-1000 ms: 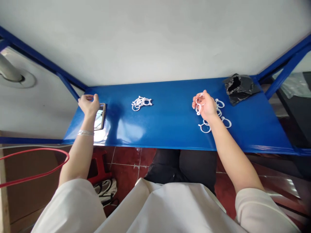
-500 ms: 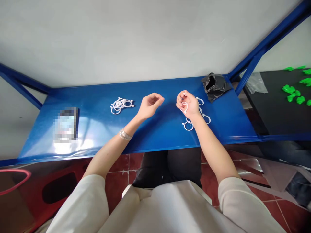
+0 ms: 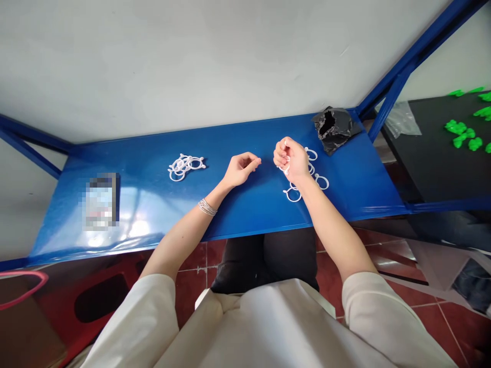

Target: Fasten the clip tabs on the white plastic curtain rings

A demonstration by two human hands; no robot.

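Note:
My left hand [image 3: 242,168] hovers over the middle of the blue table [image 3: 253,209], thumb and fingertips closed in a pinch; whatever may be in it is too small or hidden to make out. Opposite it, my right hand [image 3: 294,159] has its fingers curled around a white plastic ring [image 3: 287,167], which shows only partly at the palm. Beneath and beside that hand lie several white plastic rings [image 3: 322,182] with small knobs. A tangled pile of similar rings [image 3: 186,165] rests to the left of my left hand.
A crumpled black plastic bag [image 3: 334,130] sits at the back right. A blurred phone-like object [image 3: 102,202] lies at left. Blue frame bars [image 3: 391,102] rise at the table ends. Farther right, a dark surface [image 3: 418,158] bears green pieces [image 3: 460,134] and a clear bag [image 3: 401,120].
The view has shifted slightly. My left hand has come a little closer to my right hand. My right hand has turned, and its ring is now more hidden by the fingers.

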